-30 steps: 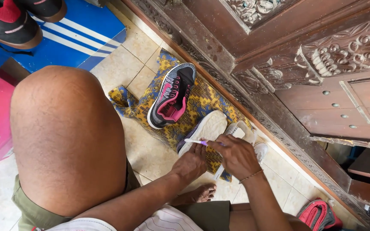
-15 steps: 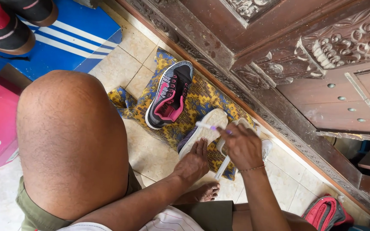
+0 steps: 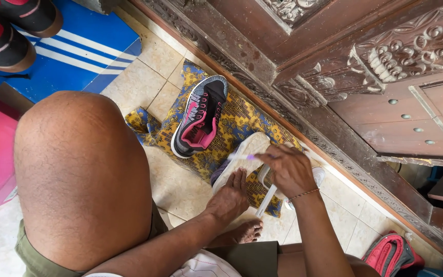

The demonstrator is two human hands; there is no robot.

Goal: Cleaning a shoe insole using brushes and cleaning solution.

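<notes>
Sneaker sole-up — left hand flat on it, right hand gripping toothbrush.

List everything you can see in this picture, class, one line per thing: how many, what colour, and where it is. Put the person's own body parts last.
upturned shoe: one, pale sole up, on the cloth under both hands
black and pink shoe: one, upright on the cloth
patterned cloth: one, yellow and blue, on the floor tiles by the door
small brush: one, white and purple, in the right hand
blue box: one, white stripes, top left
black shoes: two, red inside, on the blue box
carved wooden door: one, brown, right
left hand: resting on the upturned shoe
right hand: holding the small brush
bare knee: one, left
</notes>
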